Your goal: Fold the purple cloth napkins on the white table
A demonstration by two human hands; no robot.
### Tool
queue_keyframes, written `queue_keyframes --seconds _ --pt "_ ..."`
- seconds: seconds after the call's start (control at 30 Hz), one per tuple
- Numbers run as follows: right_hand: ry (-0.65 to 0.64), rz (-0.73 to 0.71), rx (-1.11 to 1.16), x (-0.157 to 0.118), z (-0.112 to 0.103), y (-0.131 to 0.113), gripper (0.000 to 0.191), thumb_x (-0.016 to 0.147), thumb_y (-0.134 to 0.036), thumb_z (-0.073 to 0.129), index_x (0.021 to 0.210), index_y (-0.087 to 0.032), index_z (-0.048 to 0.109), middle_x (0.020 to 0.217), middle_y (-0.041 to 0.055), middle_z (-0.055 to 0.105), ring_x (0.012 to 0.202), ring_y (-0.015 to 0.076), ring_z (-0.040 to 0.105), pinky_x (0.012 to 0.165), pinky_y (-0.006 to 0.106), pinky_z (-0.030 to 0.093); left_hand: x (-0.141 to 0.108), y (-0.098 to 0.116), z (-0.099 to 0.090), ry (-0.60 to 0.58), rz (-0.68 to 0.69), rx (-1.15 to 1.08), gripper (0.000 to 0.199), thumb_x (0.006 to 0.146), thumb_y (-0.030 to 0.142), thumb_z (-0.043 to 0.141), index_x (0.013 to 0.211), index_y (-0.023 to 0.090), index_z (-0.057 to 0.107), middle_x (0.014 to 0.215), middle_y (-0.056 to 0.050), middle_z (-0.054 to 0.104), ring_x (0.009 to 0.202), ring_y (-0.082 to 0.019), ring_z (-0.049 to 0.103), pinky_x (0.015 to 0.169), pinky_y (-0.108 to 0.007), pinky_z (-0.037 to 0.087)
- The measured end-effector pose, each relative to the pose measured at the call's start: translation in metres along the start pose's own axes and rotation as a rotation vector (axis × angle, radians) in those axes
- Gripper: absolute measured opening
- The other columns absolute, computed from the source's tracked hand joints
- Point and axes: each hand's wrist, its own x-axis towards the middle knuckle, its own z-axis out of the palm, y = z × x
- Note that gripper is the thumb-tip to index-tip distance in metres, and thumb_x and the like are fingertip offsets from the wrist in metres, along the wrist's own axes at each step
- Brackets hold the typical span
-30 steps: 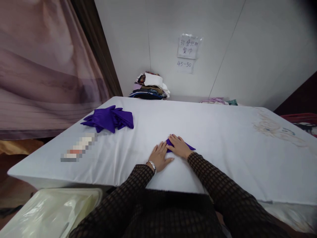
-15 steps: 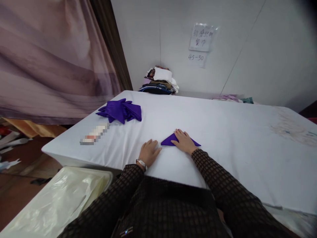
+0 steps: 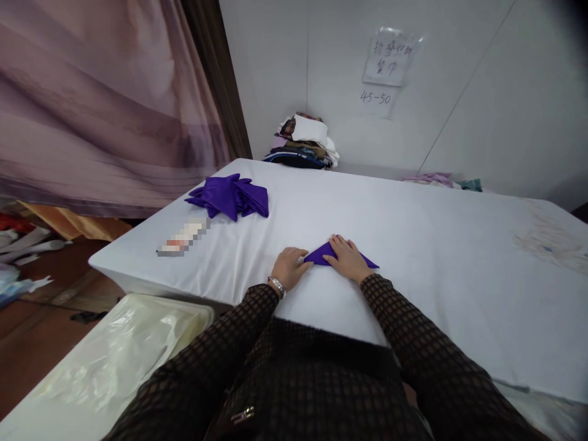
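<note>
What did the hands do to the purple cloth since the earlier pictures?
The left hand slid left off the folded purple cloth, then came back to its left corner, thumb and fingers around the tip; I can't tell if it's pinching. The right hand stayed resting on the cloth, and the purple pile stayed on the table.

Cloth point(image 3: 318, 253) on tbl point(image 3: 413, 263), R hand point(image 3: 346, 258) atop, cloth pile point(image 3: 221, 195) L, clothes stack point(image 3: 309, 139) bhd
</note>
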Motion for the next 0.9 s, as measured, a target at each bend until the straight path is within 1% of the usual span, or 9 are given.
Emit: queue_keyframes --seconds 0.1,0.17,0.23,0.3,0.4,0.53,0.67,0.9 --pt "0.008 -0.002 -0.002 0.000 0.000 0.000 0.070 0.091 -0.059 0.022 0.143 -0.013 0.029 0.150 0.0104 0.026 0.139 0.0231 0.017 0.110 0.042 0.013 0.004 0.002 0.003 0.023 -0.058 0.008 0.020 0.082 0.040 0.058 0.087 0.021 0.065 0.087 -0.004 0.066 0.090 -0.021 0.057 0.084 -0.035 0.045" --pt "0.011 -0.001 -0.001 0.000 0.000 -0.001 0.070 0.091 -0.059 0.022 0.143 -0.013 0.030 0.150 0.0105 0.026 0.139 0.0231 0.018 0.110 0.042 0.013 0.006 0.004 0.004 0.020 -0.098 0.029 0.019 0.081 0.039 0.059 0.079 0.021 0.064 0.081 -0.004 0.065 0.087 -0.020 0.057 0.082 -0.034 0.044" --pt "0.015 -0.001 0.001 -0.001 -0.001 -0.001 0.070 0.091 -0.059 0.022 0.143 -0.012 0.030 0.150 0.0109 0.027 0.139 0.0231 0.018 0.110 0.042 0.013 0.007 0.006 0.004 0.018 -0.146 0.045 0.018 0.079 0.038 0.062 0.075 0.020 0.063 0.080 -0.003 0.063 0.087 -0.020 0.056 0.082 -0.035 0.044" --pt "0.015 -0.001 0.004 -0.001 -0.002 -0.002 0.070 0.091 -0.058 0.021 0.143 -0.012 0.030 0.150 0.0113 0.026 0.139 0.0232 0.017 0.110 0.042 0.013 0.007 0.008 0.005 0.028 -0.201 0.046 0.017 0.077 0.037 0.064 0.073 0.020 0.063 0.084 -0.004 0.064 0.091 -0.021 0.056 0.083 -0.036 0.044" --pt "0.008 0.002 0.010 -0.001 -0.002 -0.002 0.070 0.091 -0.058 0.020 0.143 -0.012 0.029 0.150 0.0115 0.026 0.139 0.0234 0.017 0.110 0.042 0.014 0.008 0.008 0.006 0.034 -0.245 0.014 0.016 0.075 0.036 0.065 0.070 0.021 0.063 0.096 -0.004 0.065 0.102 -0.022 0.054 0.090 -0.038 0.042" --pt "0.012 0.002 0.008 -0.001 -0.001 -0.001 0.069 0.091 -0.058 0.020 0.143 -0.014 0.029 0.150 0.0107 0.026 0.139 0.0237 0.017 0.110 0.043 0.014 0.010 0.005 0.009 0.022 -0.258 -0.042 0.016 0.074 0.034 0.065 0.065 0.022 0.063 0.106 -0.002 0.065 0.115 -0.023 0.050 0.099 -0.041 0.037" --pt "0.023 0.000 0.003 -0.001 0.000 -0.001 0.069 0.091 -0.058 0.019 0.143 -0.013 0.030 0.150 0.0105 0.026 0.139 0.0232 0.017 0.110 0.042 0.013 0.012 0.001 0.012 -0.021 -0.284 -0.066 0.016 0.076 0.035 0.064 0.065 0.023 0.064 0.112 -0.001 0.064 0.124 -0.025 0.043 0.105 -0.046 0.031" --pt "0.016 0.003 0.001 -0.001 -0.001 -0.002 0.068 0.092 -0.057 0.019 0.143 -0.014 0.029 0.150 0.0099 0.027 0.139 0.0231 0.017 0.110 0.042 0.013 0.013 0.001 0.011 -0.073 -0.264 -0.008 0.021 0.082 0.032 0.054 0.069 0.023 0.066 0.118 -0.002 0.062 0.130 -0.027 0.036 0.107 -0.049 0.026"
